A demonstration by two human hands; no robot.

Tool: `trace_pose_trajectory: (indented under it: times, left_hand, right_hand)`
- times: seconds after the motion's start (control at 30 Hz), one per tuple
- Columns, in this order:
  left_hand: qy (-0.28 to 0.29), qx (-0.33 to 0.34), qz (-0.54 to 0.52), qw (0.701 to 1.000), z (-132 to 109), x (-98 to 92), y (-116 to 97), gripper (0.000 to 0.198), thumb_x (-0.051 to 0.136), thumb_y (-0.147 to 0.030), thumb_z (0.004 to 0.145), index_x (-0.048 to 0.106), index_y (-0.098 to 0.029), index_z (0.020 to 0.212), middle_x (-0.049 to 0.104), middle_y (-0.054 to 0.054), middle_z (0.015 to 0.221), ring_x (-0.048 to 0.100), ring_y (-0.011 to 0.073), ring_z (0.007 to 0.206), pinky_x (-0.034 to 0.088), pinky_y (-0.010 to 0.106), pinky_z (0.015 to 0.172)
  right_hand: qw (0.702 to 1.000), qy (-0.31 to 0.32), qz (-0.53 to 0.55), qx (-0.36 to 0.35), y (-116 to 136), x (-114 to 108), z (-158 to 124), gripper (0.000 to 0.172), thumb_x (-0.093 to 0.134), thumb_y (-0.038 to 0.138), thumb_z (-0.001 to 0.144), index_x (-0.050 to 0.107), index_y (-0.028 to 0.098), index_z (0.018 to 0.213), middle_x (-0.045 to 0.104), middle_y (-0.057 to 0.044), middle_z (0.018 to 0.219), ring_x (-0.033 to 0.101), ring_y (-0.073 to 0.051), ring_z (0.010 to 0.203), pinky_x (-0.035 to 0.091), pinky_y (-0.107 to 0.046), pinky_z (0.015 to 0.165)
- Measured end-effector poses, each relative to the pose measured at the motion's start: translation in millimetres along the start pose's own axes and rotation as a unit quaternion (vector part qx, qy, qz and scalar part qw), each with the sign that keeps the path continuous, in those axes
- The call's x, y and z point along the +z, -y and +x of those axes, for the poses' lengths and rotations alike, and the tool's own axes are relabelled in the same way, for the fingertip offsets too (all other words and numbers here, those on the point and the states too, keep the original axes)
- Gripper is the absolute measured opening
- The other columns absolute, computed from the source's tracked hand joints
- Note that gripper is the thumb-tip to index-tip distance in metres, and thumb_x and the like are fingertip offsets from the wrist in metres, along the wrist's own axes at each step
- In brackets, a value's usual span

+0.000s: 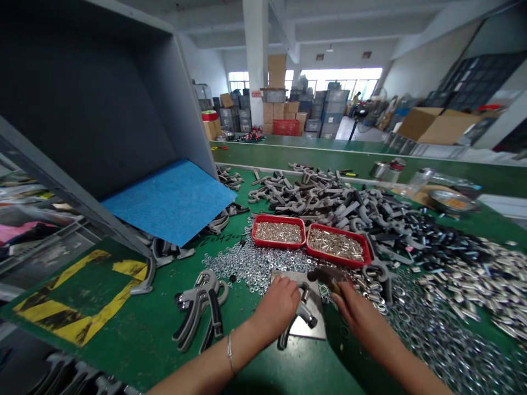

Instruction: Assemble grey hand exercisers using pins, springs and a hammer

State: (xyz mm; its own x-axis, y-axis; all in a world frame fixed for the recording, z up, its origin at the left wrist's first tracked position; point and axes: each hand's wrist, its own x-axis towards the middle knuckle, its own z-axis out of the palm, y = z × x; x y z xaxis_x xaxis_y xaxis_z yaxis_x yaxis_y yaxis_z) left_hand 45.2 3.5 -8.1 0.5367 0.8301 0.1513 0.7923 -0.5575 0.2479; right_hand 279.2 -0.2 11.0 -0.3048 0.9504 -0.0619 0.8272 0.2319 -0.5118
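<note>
My left hand (280, 303) is closed around a grey clamp (305, 314) with a black grip, pressed down on a flat metal plate (307, 332). Part of the clamp is hidden beneath my fingers. In my right hand (349, 302) is a hammer (327, 276), its dark head just above the plate's right upper edge, beside the clamp. To the left of my left hand lie several similar grey clamps (201, 310) with black grips, bunched together. Small silver washers (234, 263) are spread beyond the plate.
Two red trays (257, 242) of small metal pins stand behind the plate. A heap of grey clamp parts (321, 197) lies farther back. Black pieces (428, 236), metal cylinders (473, 280) and rings (432, 329) cover the right side. A large grey bin (193, 109) tilts at left, above a blue sheet (173, 197).
</note>
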Motion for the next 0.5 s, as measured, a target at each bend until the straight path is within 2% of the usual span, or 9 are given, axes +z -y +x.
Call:
trace_pose_trajectory:
  times: [0.07,0.1,0.13,0.17,0.23,0.27,0.33,0.4,0.5]
  left_hand:
    - [0.014,0.011,-0.001,1.000,-1.1,-2.4,-2.0,0.021,0.046,-0.020,0.097,0.067,-0.016,0.092,0.064,0.008,0.096,0.057,0.0255,0.097,0.042,0.042,0.092]
    - [0.012,-0.009,-0.016,1.000,-3.4,-2.8,-3.8,0.017,0.052,-0.026,0.094,0.066,-0.016,0.097,0.064,0.009,0.101,0.057,0.0270,0.101,0.042,0.043,0.094]
    - [0.009,-0.041,-0.035,0.999,-6.7,-2.4,-6.0,0.024,0.060,-0.031,0.090,0.064,-0.015,0.107,0.063,0.011,0.109,0.055,0.0292,0.107,0.041,0.046,0.097]
    - [0.003,-0.078,-0.056,0.995,-10.7,-1.0,-8.6,0.043,0.067,-0.036,0.084,0.059,-0.015,0.120,0.060,0.013,0.119,0.053,0.0318,0.113,0.039,0.049,0.100]
    - [-0.005,-0.147,-0.092,0.985,-19.3,4.2,-14.3,0.080,0.074,-0.035,0.076,0.037,-0.012,0.143,0.050,0.019,0.137,0.044,0.0357,0.126,0.033,0.052,0.107]
    - [-0.004,-0.170,-0.103,0.980,-23.1,7.5,-16.9,0.089,0.073,-0.031,0.076,0.027,-0.010,0.148,0.045,0.021,0.141,0.041,0.0363,0.130,0.031,0.052,0.110]
    - [0.000,-0.195,-0.113,0.974,-28.0,13.4,-21.0,0.093,0.069,-0.026,0.078,0.015,-0.006,0.152,0.043,0.023,0.144,0.039,0.0360,0.132,0.027,0.051,0.113]
    - [-0.004,-0.205,-0.114,0.972,-29.4,16.1,-22.8,0.093,0.066,-0.025,0.079,0.012,-0.006,0.152,0.045,0.023,0.142,0.043,0.0360,0.129,0.028,0.052,0.112]
    - [-0.015,-0.200,-0.126,0.971,-27.0,11.2,-21.5,0.091,0.066,-0.026,0.077,0.017,-0.010,0.152,0.048,0.021,0.140,0.044,0.0371,0.127,0.029,0.053,0.111]
  right_hand:
    - [0.999,0.033,-0.026,0.020,5.8,-4.4,-3.4,0.020,0.035,0.036,0.098,0.051,0.024,0.097,0.072,-0.009,0.088,0.069,-0.027,0.076,0.045,-0.033,0.065]
    - [0.998,0.050,-0.031,0.022,9.2,-6.9,-4.7,0.019,0.037,0.035,0.097,0.052,0.024,0.094,0.072,-0.009,0.085,0.069,-0.026,0.075,0.044,-0.032,0.064]
    - [0.998,0.060,-0.022,0.017,13.4,-9.4,-5.8,0.019,0.038,0.035,0.097,0.053,0.024,0.093,0.072,-0.009,0.084,0.069,-0.026,0.074,0.044,-0.032,0.064]
    - [0.998,0.063,-0.002,0.006,18.5,-11.7,-6.7,0.020,0.038,0.036,0.097,0.053,0.024,0.094,0.073,-0.009,0.086,0.069,-0.025,0.075,0.045,-0.032,0.065]
    - [0.998,0.048,0.034,-0.023,30.0,-14.1,-7.9,0.022,0.036,0.038,0.098,0.054,0.025,0.103,0.073,-0.009,0.094,0.070,-0.025,0.081,0.046,-0.032,0.070]
    - [0.998,0.040,0.034,-0.029,35.2,-13.6,-8.0,0.023,0.036,0.038,0.098,0.055,0.026,0.105,0.073,-0.009,0.096,0.070,-0.025,0.082,0.047,-0.032,0.070]
    - [0.998,0.053,0.001,-0.018,41.0,-9.2,-7.4,0.022,0.040,0.036,0.096,0.058,0.024,0.102,0.074,-0.011,0.091,0.070,-0.026,0.078,0.047,-0.032,0.067]
    - [0.996,0.086,-0.012,-0.003,37.2,-1.7,-7.5,0.020,0.044,0.035,0.093,0.060,0.023,0.095,0.074,-0.011,0.085,0.070,-0.027,0.072,0.046,-0.032,0.063]
    - [0.991,0.114,0.076,0.007,14.8,6.7,-16.0,0.027,0.041,0.043,0.096,0.062,0.025,0.098,0.074,-0.008,0.088,0.070,-0.026,0.078,0.050,-0.032,0.067]
